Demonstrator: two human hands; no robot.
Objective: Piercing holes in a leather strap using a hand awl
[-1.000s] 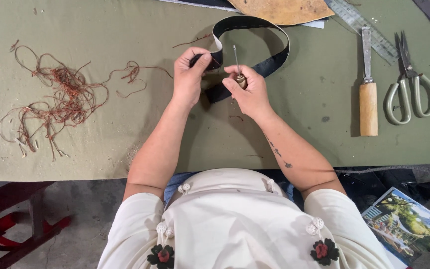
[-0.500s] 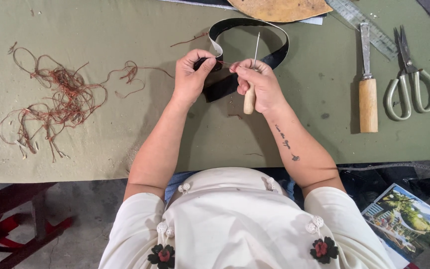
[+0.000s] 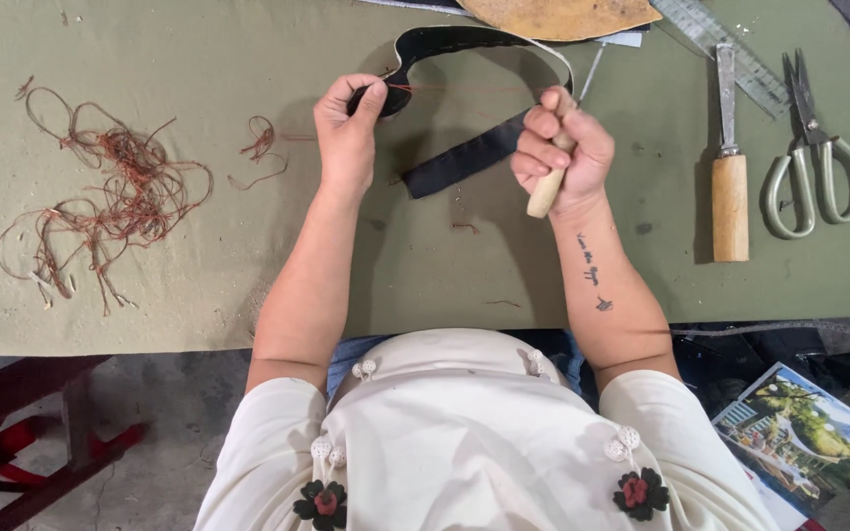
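Here, in the head view, the left hand (image 3: pixel 348 133) is pinching one end of a single black strap (image 3: pixel 464 157), which is looping over the green table (image 3: pixel 248 265) between both hands. The right hand (image 3: pixel 561 147) is clenching one wooden-handled tool (image 3: pixel 546 192), its tip hidden in the fist. One red thread (image 3: pixel 455 90) is stretching between the hands. To the right are lying one wooden-handled knife (image 3: pixel 729 187) and one pair of scissors (image 3: pixel 814 162); at left, one tangle of reddish thread scraps (image 3: pixel 110 197).

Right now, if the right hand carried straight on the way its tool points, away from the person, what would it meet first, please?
Probably the black strap: the right hand grips a wooden-handled tool whose tip points up toward the strap's arched part, with the tan leather piece beyond. Depth is unclear.
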